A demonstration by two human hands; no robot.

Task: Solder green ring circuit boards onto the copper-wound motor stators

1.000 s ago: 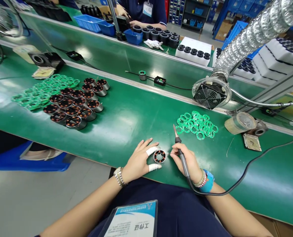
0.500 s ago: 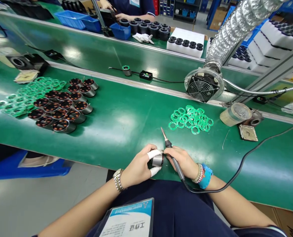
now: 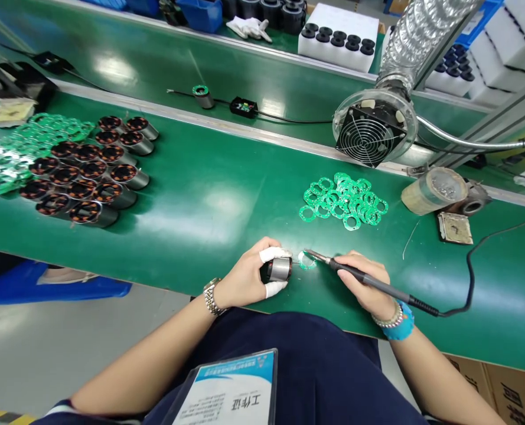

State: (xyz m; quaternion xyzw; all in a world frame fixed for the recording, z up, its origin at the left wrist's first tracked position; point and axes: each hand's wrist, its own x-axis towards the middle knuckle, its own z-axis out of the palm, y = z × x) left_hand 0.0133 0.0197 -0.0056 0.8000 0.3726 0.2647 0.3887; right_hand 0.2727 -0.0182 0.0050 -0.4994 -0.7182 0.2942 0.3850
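My left hand [image 3: 248,273], with white covers on two fingers, is closed round a silver metal cylinder [image 3: 280,269] lying on its side near the table's front edge. Just right of the cylinder is a green ring board [image 3: 307,260], with a thin wire between them. My right hand [image 3: 368,282] grips a black-handled soldering iron [image 3: 377,285], its tip pointing left at the upper part of that ring. Behind them lies a pile of green ring boards [image 3: 344,200].
Several metal cylinders with copper windings [image 3: 89,171] stand at the left beside more green rings [image 3: 36,147]. A fan [image 3: 368,134] hangs at the back right, near a round tub [image 3: 434,190]. The iron's cable [image 3: 469,265] trails right.
My right hand has moved right, away from my left, and the iron has swung from pointing up to pointing left. A ring board now shows beside the cylinder. The view has shifted down.
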